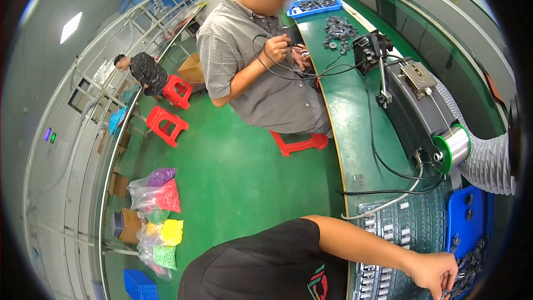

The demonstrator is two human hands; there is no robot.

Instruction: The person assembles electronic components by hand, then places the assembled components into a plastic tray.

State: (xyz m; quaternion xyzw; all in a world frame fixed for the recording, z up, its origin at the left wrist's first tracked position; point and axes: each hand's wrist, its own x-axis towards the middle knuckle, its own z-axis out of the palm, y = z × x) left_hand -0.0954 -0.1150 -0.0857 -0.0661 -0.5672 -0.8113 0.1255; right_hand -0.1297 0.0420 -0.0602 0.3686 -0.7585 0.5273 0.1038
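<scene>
My left forearm reaches from a black sleeve across the green bench to the right. At its end my left hand is bent down over a blue bin heaped with small black plastic parts. Its fingers are curled together at the pile; what lies between the fingertips is hidden. Under the forearm lies a clear moulded tray, with rows of small silvery cylindrical parts in part of its pockets. My right hand is out of view.
A co-worker on a red stool holds a corded tool over small parts. A wire spool, black machine, cables and grey ducting occupy the bench. Bags of coloured pieces and red stools stand left.
</scene>
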